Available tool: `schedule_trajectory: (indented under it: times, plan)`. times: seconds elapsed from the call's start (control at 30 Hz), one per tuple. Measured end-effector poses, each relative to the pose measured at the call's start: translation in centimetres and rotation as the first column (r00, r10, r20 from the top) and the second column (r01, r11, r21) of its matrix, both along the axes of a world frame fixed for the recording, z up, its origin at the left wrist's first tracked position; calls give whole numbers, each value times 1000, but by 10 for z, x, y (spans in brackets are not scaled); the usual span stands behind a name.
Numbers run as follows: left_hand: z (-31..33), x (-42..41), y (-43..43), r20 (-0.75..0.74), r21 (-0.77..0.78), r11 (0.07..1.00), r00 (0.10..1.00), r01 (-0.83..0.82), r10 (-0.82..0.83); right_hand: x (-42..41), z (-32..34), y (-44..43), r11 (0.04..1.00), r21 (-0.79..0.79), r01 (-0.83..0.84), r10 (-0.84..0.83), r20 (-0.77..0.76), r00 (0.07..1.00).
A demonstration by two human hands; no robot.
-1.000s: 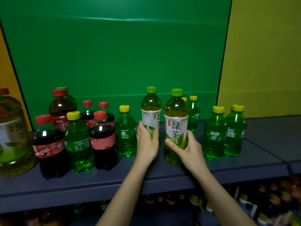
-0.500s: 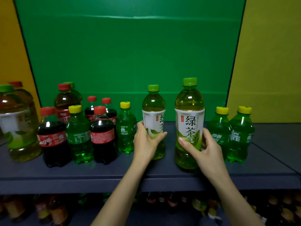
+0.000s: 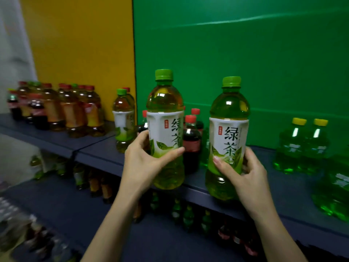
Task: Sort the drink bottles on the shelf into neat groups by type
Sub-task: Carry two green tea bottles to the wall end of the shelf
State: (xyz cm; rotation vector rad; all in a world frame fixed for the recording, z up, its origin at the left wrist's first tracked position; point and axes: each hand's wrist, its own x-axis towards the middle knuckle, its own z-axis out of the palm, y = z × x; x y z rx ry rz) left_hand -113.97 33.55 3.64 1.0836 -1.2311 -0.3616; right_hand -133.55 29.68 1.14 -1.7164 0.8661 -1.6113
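While clasping full tea bottles (image 3: 164, 129), left hand (image 3: 143, 165) and right hand (image 3: 247, 176) curled round them. Cola bottle (image 3: 191, 142) behind, twelve o'clock; green sodas (image 3: 291, 148), three.

In front of the standing green tea bottle (image 3: 123, 120) the shelf (image 3: 98, 150) lies bare; cola bottles (image 3: 191, 140) crowd its right, amber bottles (image 3: 75, 112) its left.

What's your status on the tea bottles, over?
Left hand grips left green tea bottle; right hand grips right green tea bottle. Both held in front of shelf. Cola bottles stand behind.
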Motion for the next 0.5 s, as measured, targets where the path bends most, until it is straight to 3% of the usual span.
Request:
schedule_trajectory:
  times: [0.23, 0.5]
  plan:
    - [-20, 117, 71, -47, 26, 960, 959, -279, 280, 115, -11, 11, 964, 41, -264, 264, 2, 965]
    - [-41, 251, 151, -45, 54, 900, 899, -432, 435, 265, -26, 49, 901, 100, -423, 426, -11, 905]
